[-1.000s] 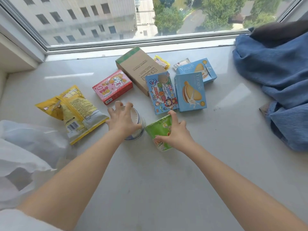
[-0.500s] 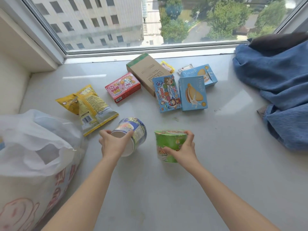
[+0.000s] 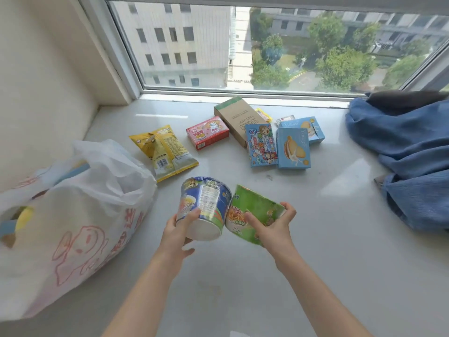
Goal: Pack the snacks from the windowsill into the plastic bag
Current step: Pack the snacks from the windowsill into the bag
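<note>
Left hand: the left hand [image 3: 178, 231] grips the blue cup [image 3: 203, 206] near its white base, lifted and tilted.
Right hand: the right hand [image 3: 272, 227] grips the green cup [image 3: 252, 212], also tilted; the two cups touch side by side.
Bag: the white plastic bag [image 3: 73, 215] stands at the left on the windowsill [image 3: 315, 239], mouth open.
Snacks farther back: yellow packet [image 3: 164, 150], pink box [image 3: 207, 133], brown box [image 3: 239, 119], cartoon box [image 3: 261, 145], two light-blue biscuit boxes [image 3: 293, 148].
Right edge: blue cloth [image 3: 410, 152] heaped by the window [image 3: 267, 45].
</note>
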